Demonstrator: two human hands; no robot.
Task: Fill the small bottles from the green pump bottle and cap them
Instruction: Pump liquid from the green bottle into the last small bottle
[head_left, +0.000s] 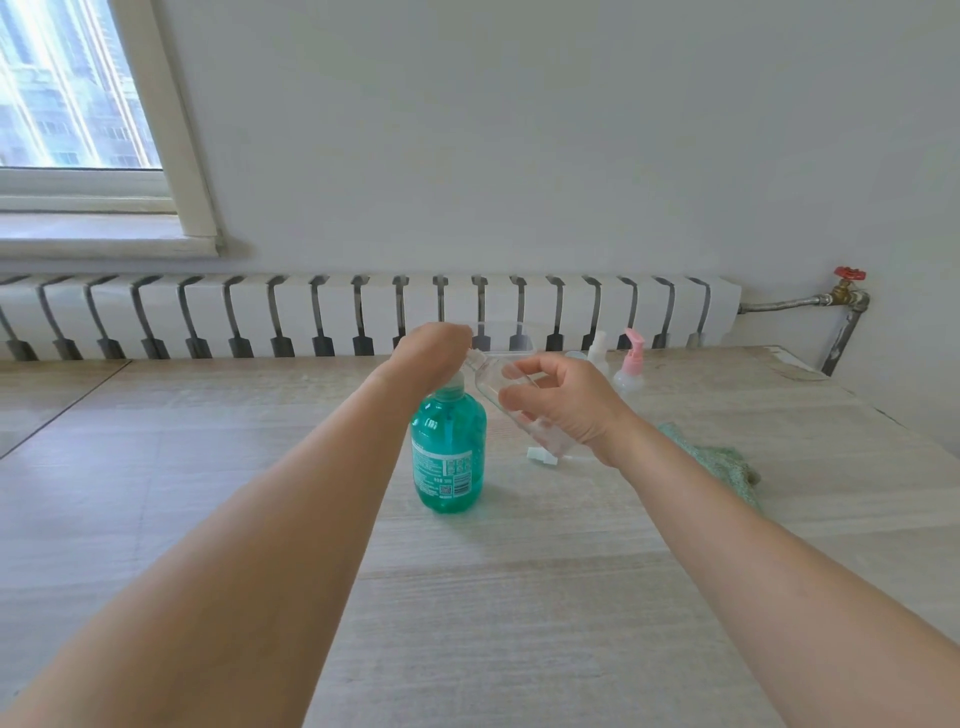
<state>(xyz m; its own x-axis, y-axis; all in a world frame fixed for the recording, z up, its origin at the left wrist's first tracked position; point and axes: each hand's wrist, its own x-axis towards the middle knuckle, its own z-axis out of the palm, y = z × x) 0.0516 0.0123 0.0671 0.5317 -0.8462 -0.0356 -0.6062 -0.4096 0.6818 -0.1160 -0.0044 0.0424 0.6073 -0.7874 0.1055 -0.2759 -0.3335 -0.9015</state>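
The green pump bottle (449, 451) stands upright in the middle of the wooden table (519, 597). My left hand (427, 353) lies on top of its pump head and hides it. My right hand (558, 402) grips a small clear bottle (493, 382), tilted with its open neck up against the pump's spout. A white cap (540, 455) lies on the table just under that hand. Two more small bottles stand at the back right: one with a white pump top (597, 349) and one with a pink pump top (630, 362).
A green cloth (719, 462) lies crumpled on the table to the right. A clear plastic box (506, 340) sits behind the hands. A white radiator (363, 312) runs along the wall, with a pipe and red valve (849, 291) at right. The table's right edge slants nearby.
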